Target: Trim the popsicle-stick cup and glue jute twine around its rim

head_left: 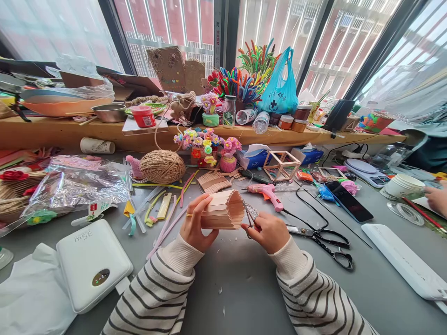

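My left hand (197, 221) is wrapped round a craft-stick cup (218, 215), a round holder of pale wooden sticks tipped on its side with the open mouth facing right. In my right hand (270, 232) is a small pair of scissors (249, 216), its blades at the rim of the cup. Small pale scraps lie on the grey table (244, 284) below. Just behind the cup rests a flat bundle of craft sticks (213, 182). A pink glue gun (267, 193) lies to the right, and larger black-handled scissors (324, 239) sit beyond my right hand.
A ball of twine (162, 166) stands behind my left hand. A white power bank (93, 265) lies at left; a phone (348, 201) and a long white case (405, 260) lie at right. Another person's hand (436, 201) shows at the right edge. A crowded shelf (139, 138) runs behind.
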Tool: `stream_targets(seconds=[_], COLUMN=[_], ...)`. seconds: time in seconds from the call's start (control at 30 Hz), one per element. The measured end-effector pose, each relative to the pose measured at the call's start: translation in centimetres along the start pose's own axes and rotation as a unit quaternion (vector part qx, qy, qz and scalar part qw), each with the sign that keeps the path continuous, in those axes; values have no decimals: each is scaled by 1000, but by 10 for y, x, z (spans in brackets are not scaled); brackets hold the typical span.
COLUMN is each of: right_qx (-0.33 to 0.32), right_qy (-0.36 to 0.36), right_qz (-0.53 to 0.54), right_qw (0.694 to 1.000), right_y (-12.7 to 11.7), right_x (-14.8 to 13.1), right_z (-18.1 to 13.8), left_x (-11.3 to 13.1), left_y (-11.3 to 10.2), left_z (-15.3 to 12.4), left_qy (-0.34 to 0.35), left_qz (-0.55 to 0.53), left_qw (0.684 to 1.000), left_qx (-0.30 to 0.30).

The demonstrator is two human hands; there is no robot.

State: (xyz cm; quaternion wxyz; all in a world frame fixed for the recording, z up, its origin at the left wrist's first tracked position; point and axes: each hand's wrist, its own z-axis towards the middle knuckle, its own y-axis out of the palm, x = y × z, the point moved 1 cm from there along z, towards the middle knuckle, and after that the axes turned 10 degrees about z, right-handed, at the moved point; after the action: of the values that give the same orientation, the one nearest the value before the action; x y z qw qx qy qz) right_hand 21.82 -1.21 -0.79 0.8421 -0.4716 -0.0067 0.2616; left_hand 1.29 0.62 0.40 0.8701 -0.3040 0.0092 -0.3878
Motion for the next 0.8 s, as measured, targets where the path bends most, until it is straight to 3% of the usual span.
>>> stream_targets(seconds=[0.27, 0.57, 0.8], right_qx=[55, 10, -8], right_qy=[-57, 45, 35], right_qz=[5, 37, 6], right_qw=[997, 998, 999], right_y=[-4, -3, -8], right_x=[0, -3, -3], right_z=[2, -1, 1], left_x=[-2, -3, -4], left_y=[0, 2, 4], left_z=[-2, -4, -6], left_qy=[-6, -2, -2], left_qz=[-2, -12, -3], left_qw=[1000, 1000, 1000], left_qx=[-4, -7, -9])
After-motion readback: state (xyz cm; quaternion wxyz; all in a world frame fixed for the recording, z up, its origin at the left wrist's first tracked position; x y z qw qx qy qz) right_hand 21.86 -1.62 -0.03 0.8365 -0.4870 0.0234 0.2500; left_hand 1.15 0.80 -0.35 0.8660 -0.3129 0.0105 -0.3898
